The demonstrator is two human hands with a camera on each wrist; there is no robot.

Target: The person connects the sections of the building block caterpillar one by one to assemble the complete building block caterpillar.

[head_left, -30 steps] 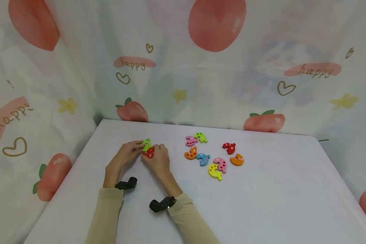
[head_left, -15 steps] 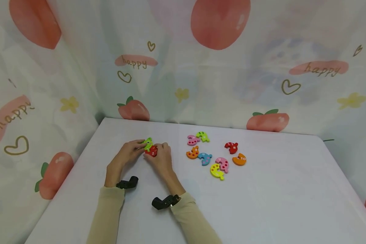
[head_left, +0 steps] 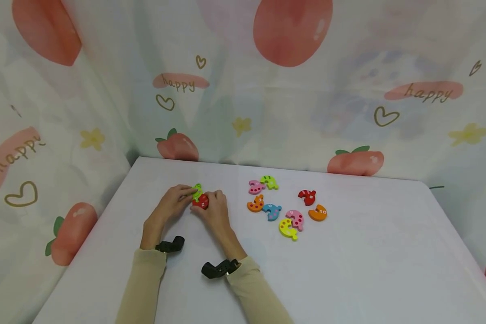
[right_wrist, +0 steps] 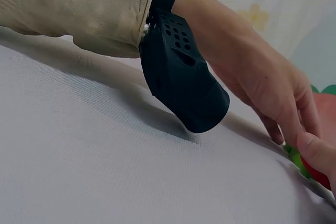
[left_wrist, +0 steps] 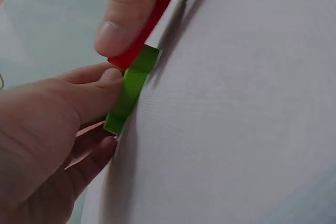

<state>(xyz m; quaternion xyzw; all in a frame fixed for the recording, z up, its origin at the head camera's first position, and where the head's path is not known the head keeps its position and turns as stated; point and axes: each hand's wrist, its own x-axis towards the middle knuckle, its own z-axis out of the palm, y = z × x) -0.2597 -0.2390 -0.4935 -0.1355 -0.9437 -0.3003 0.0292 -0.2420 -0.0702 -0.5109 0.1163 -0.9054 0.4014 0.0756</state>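
Observation:
My left hand (head_left: 171,204) pinches a green animal-head puzzle piece (head_left: 197,194) between thumb and fingers at the left of the table. Against it sits a red puzzle piece (head_left: 201,202) marked 2, which my right hand (head_left: 215,215) grips from the right. In the left wrist view, the green piece (left_wrist: 132,85) stands on edge to the camera and meets the red piece (left_wrist: 149,30) under my right thumb (left_wrist: 128,11). The right wrist view shows my left hand (right_wrist: 262,80) and only a little of the two pieces; whether they interlock cannot be seen.
Several other curved, numbered puzzle pieces lie to the right: pink (head_left: 256,187), green (head_left: 269,182), orange (head_left: 255,204), blue (head_left: 272,211), yellow (head_left: 288,229), red (head_left: 307,197) and orange (head_left: 317,213). A printed curtain (head_left: 283,117) stands behind the white table (head_left: 368,261).
The head view has shifted slightly. Both hands stay nearly in place on the two pieces, and my left fingers now cover more of the green piece's face.

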